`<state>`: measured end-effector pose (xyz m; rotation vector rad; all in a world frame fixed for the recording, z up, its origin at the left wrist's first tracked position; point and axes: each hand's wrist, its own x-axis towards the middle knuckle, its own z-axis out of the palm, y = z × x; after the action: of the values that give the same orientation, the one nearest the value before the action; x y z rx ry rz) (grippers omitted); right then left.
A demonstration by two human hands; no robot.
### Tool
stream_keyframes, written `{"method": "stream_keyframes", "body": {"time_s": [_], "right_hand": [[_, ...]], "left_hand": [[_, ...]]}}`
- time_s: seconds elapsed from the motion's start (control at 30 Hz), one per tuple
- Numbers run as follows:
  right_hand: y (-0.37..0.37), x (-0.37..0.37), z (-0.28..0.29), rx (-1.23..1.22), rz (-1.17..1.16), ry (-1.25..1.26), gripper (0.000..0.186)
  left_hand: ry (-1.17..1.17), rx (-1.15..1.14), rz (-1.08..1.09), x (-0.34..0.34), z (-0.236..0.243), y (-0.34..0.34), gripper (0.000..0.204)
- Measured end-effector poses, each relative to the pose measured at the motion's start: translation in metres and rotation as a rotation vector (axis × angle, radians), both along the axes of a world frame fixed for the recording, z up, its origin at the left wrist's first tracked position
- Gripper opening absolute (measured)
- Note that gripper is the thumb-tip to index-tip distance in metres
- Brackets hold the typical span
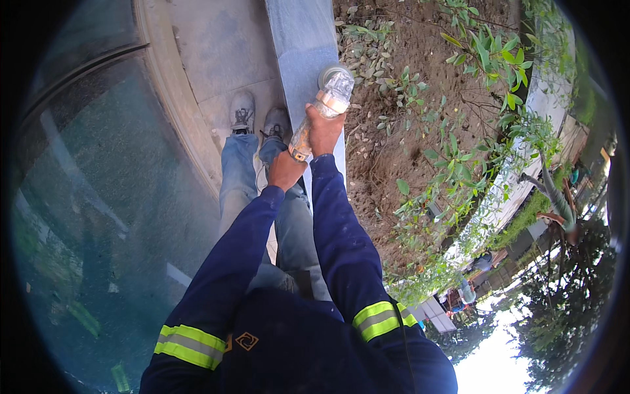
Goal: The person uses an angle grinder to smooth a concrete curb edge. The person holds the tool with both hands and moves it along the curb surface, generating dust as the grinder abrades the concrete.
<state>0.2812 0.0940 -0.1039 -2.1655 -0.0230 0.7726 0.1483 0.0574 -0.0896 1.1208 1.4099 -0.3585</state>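
Both hands are closed around a dusty angle grinder, its body partly covered in what looks like clear wrapping. My right hand grips it close behind the head. Lower down, my left hand wraps around the rear end. The round disc at the far end lies over the top of a grey stone ledge. Whether the disc touches the stone, I cannot tell. My hands hide parts of the tool's body.
Soil with dry leaves and leafy plants borders the ledge on the right. To the left runs a paved strip, where my shoes stand, beside a large glass pane. A pale wall edges the bed's far side.
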Motion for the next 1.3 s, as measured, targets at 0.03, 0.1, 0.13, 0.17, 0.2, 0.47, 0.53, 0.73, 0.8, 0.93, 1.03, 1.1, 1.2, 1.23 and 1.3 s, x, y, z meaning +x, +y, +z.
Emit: {"method": "stream_keyframes", "body": {"time_s": [0.03,0.1,0.13,0.17,0.2,0.47,0.53,0.73,0.8,0.93,1.03,1.1,1.2,1.23,1.3], "right_hand": [[-0.004,-0.007,-0.002,0.006,0.007,0.016,0.079],[0.004,-0.023,0.0,-0.056,0.092,0.045,0.079],[0.009,-0.028,0.003,-0.097,0.134,0.07,0.079],[0.014,-0.032,0.006,-0.137,0.176,0.094,0.079],[0.025,-0.036,0.009,-0.16,0.232,0.053,0.079],[0.077,-0.022,0.021,-0.271,0.367,0.029,0.079],[0.083,-0.02,0.021,-0.259,0.352,0.014,0.079],[0.083,-0.016,0.003,-0.181,0.316,-0.024,0.08],[0.08,-0.011,0.003,-0.104,0.255,-0.023,0.08],[0.071,0.004,-0.001,0.05,0.164,-0.011,0.078],[0.049,0.022,-0.02,0.075,0.101,-0.045,0.072],[0.041,0.015,-0.013,0.077,0.059,-0.034,0.063],[0.034,-0.005,-0.003,0.114,0.096,0.028,0.068],[0.029,-0.009,-0.002,0.093,0.097,0.035,0.071],[0.028,-0.023,0.001,0.06,0.137,0.037,0.073]], "left_hand": [[0.001,-0.007,0.023,-0.006,-0.001,-0.007,0.039],[-0.07,0.028,0.169,-0.021,-0.012,-0.022,0.039],[-0.082,0.035,0.243,-0.022,-0.004,-0.021,0.039],[-0.093,0.043,0.316,-0.022,0.003,-0.018,0.039],[-0.049,0.004,0.322,-0.025,-0.003,-0.014,0.038],[-0.062,-0.116,0.432,-0.004,0.007,0.031,0.038],[-0.109,0.001,0.395,-0.006,-0.004,0.03,0.04],[-0.08,-0.085,0.398,0.0,-0.007,0.036,0.045],[-0.058,-0.005,0.267,0.0,-0.011,0.04,0.043],[0.017,-0.033,0.143,0.012,-0.004,0.049,0.04],[0.007,-0.047,0.076,0.02,0.011,0.055,0.039],[0.007,-0.047,0.031,0.012,0.015,0.056,0.039],[0.03,-0.068,0.043,-0.004,0.003,0.032,0.037],[0.021,-0.043,0.09,-0.006,0.007,0.026,0.037],[0.009,0.007,0.184,-0.011,0.013,0.016,0.036]]}}
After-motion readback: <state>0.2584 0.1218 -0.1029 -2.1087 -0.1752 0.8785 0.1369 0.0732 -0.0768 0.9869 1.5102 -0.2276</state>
